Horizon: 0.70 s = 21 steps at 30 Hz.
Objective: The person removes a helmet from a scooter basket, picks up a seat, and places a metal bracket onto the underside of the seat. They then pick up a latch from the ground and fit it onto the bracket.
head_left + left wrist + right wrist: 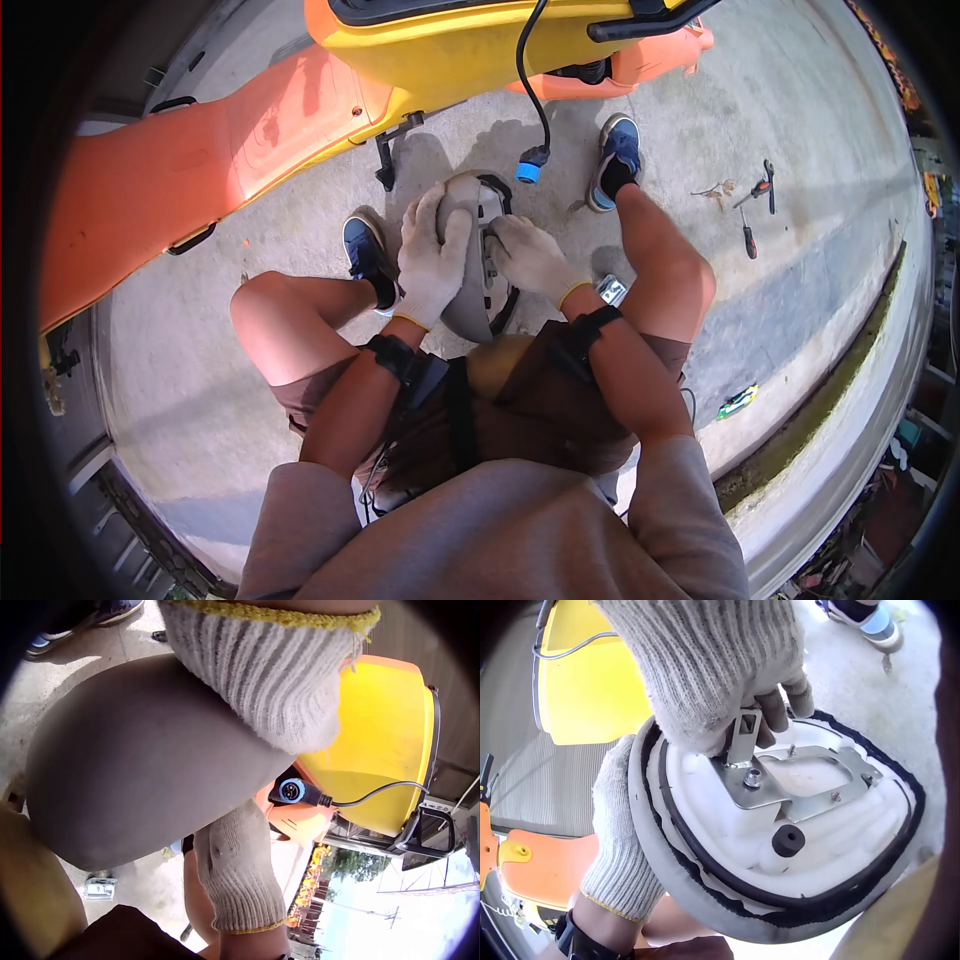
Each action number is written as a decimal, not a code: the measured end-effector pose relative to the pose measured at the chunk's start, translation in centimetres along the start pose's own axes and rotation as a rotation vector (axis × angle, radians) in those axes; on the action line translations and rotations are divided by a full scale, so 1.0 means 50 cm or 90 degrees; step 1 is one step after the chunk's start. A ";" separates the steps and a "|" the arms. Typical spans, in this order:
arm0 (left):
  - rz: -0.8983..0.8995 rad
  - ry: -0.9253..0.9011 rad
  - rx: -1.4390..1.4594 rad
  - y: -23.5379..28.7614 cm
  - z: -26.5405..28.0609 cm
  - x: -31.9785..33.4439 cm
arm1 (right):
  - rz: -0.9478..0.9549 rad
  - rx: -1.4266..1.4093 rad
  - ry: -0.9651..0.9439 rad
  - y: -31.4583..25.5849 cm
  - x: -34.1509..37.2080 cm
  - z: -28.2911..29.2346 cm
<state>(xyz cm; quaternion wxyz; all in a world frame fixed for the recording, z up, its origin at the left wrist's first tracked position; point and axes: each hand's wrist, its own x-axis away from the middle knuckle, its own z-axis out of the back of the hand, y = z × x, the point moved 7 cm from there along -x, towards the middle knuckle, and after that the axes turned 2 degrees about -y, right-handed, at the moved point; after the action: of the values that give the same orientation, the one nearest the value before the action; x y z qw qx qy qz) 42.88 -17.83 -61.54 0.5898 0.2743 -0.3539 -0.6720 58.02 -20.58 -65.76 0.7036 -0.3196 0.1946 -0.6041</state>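
Note:
A scooter seat [462, 312] stands on edge between the person's legs, its grey cover towards the left and its white underside [705, 802] towards the right. The gloved left hand [430, 265] lies along the grey cover with fingers and thumb stretched out. On the underside, the gloved right hand [535, 262] curls its fingers around the upright tab of a metal bracket [761, 796]. A bolt [752, 778] sits in the bracket, and a black rubber bumper [788, 841] stands beside it. In the left wrist view the cover hides the underside.
A yellow and orange scooter [290, 100] stands ahead, with a black cable ending in a blue connector [528, 172] hanging down. A screwdriver [750, 242] and another tool [768, 188] lie on the concrete at right. A small box [611, 290] and a green packet [738, 402] lie nearer.

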 end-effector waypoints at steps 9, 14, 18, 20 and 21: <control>0.027 0.013 0.006 -0.028 -0.001 -0.017 | -0.187 -0.070 0.131 0.055 0.003 0.044; 0.022 0.029 0.053 -0.033 0.003 -0.020 | -0.406 -0.076 0.089 0.161 0.045 0.045; 0.066 0.018 0.073 -0.036 0.011 -0.026 | -0.371 0.016 -0.104 0.150 0.067 0.000; 0.064 0.013 0.083 -0.049 0.012 -0.029 | -0.399 0.005 -0.098 0.162 0.067 -0.001; 0.068 0.013 0.096 -0.056 0.015 -0.032 | -0.424 -0.003 -0.098 0.172 0.067 -0.004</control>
<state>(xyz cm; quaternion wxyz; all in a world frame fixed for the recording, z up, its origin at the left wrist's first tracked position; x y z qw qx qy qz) 40.86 -15.99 -63.42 0.6063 0.3052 -0.4116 -0.6081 64.80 -23.33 -71.40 0.4795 -0.4115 0.0273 -0.7746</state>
